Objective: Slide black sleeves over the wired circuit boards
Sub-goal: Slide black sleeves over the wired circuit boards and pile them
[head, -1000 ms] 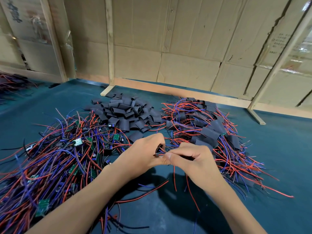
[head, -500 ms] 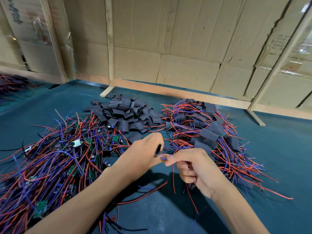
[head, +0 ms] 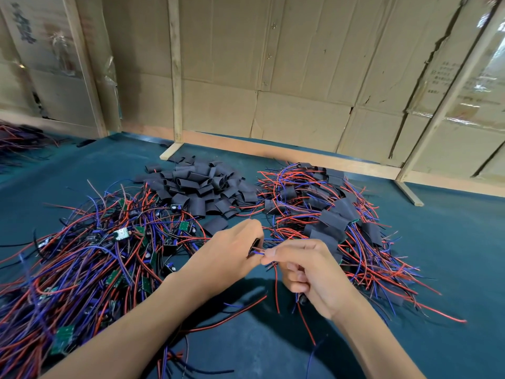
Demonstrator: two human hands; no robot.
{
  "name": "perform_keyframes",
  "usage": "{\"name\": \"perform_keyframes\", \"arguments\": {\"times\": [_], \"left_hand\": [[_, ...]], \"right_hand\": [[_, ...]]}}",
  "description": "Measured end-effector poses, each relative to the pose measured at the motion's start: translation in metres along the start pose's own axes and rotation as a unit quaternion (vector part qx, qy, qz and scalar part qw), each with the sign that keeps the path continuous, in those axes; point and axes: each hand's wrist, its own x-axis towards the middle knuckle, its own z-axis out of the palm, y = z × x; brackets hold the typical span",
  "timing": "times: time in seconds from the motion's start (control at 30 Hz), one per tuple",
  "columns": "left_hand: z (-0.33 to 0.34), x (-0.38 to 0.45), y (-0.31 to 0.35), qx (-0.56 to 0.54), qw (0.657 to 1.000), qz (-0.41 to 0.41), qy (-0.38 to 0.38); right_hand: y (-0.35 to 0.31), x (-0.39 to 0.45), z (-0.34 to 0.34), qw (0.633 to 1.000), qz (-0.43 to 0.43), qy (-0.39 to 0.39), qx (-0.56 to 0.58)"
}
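My left hand (head: 224, 255) grips a black sleeve (head: 255, 245), of which only the open end shows past my fingers. My right hand (head: 308, 274) pinches a bundle of red and blue wires (head: 259, 252) and holds their tips at the sleeve's mouth. The rest of those wires (head: 276, 285) hangs below my right hand; their circuit board is hidden in my palm. A heap of bare wired circuit boards (head: 90, 258) lies at the left. Loose black sleeves (head: 202, 190) are piled behind my hands. Sleeved boards (head: 333, 222) lie in a heap at the right.
Everything lies on a dark teal mat (head: 451, 242). Cardboard panels (head: 287, 77) on a wooden frame (head: 175, 77) close off the back. Another tangle of wires (head: 16, 138) sits at the far left edge.
My right hand has pulled back to the right and opened its grip to a fingertip pinch on the wire tips. The left hand has stayed put with the sleeve.
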Motion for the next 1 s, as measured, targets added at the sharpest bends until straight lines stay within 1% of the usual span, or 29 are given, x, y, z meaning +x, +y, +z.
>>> {"name": "perform_keyframes", "arguments": {"times": [0.13,0.23,0.3,0.4,0.5,0.53,0.6,0.63,0.67,0.73,0.8,0.9,0.93,1.0], "left_hand": [[0.001,0.001,0.0,0.039,0.999,0.025,0.004],[0.0,0.002,0.002,0.086,0.993,0.071,0.029],[0.001,0.001,0.004,0.101,0.99,0.088,0.038],[-0.001,0.002,0.005,0.118,0.986,0.109,0.044],[0.001,0.004,0.003,0.173,0.976,0.127,0.041],[0.001,0.005,0.001,0.209,0.968,0.131,0.039],[0.0,0.007,-0.001,0.28,0.953,0.115,0.014],[0.0,0.008,-0.002,0.299,0.949,0.101,0.003],[0.001,0.008,-0.004,0.307,0.947,0.091,-0.002],[0.002,0.007,-0.006,0.298,0.952,0.071,-0.014],[0.004,0.007,-0.007,0.303,0.951,0.057,-0.02],[0.006,0.008,-0.01,0.314,0.948,0.046,-0.021],[0.007,0.008,-0.012,0.314,0.948,0.039,-0.019],[0.008,0.009,-0.016,0.314,0.949,0.026,0.0]], "right_hand": [[-0.001,-0.001,-0.001,1.0,0.01,0.002,0.012],[0.0,0.001,-0.001,0.999,0.025,0.0,0.032],[0.001,0.002,-0.001,0.999,0.025,-0.002,0.043],[0.003,0.003,-0.002,1.0,0.012,0.002,-0.001],[0.009,0.005,0.001,0.998,-0.007,0.008,-0.059],[0.01,0.006,0.004,0.998,-0.006,0.006,-0.069],[0.013,0.01,0.011,0.999,0.02,0.0,-0.026],[0.015,0.012,0.013,1.0,0.03,0.002,-0.002],[0.017,0.012,0.015,0.999,0.034,0.012,-0.005],[0.023,0.012,0.019,0.995,0.01,0.032,-0.096],[0.027,0.009,0.022,0.984,-0.037,0.041,-0.171],[0.026,0.007,0.023,0.973,-0.083,0.072,-0.201],[0.023,0.006,0.02,0.964,-0.099,0.083,-0.234],[0.019,0.003,0.012,0.925,-0.123,0.1,-0.347]]}}
